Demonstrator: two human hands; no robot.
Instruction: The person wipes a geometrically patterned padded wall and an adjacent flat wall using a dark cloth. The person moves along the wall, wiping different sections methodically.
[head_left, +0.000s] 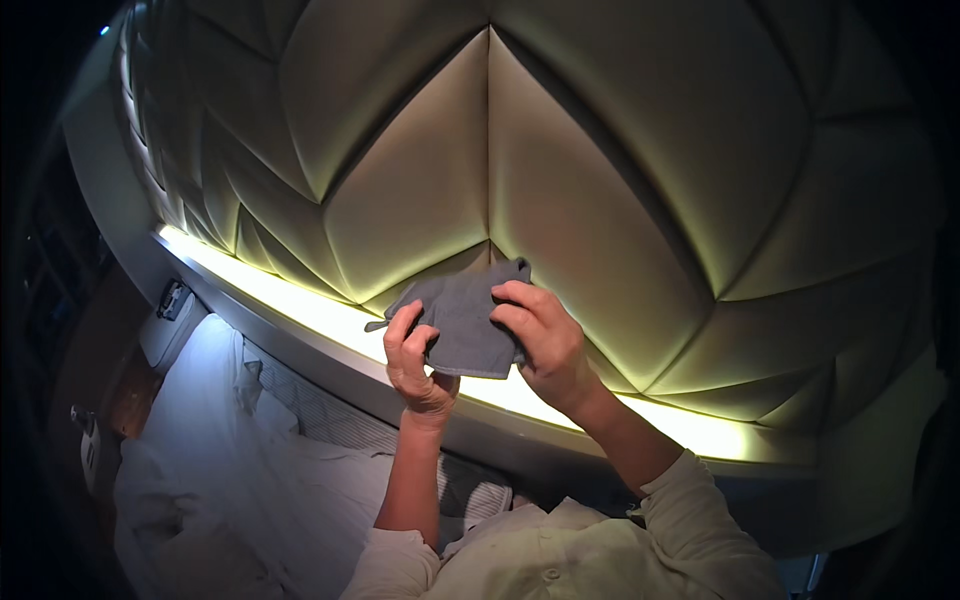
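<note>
Both of my hands hold a grey cloth (472, 322) up in front of a padded wall panel (420, 180). My left hand (420, 367) grips its left side, with the fingertips bent over the front. The right edge is pinched by my right hand (544, 337), its thumb hidden behind the fabric. A small loop or tip of cloth sticks out to the left of my left hand. Behind and below the cloth runs a brightly lit ledge (285, 307) along the foot of the panel.
A bed with rumpled white bedding (240, 465) lies below the ledge on the left. A striped grey fabric (322, 397) shows between them. At the far left, a small dark device (172, 300) sits on a pale surface. The padded panel rises in angular sections.
</note>
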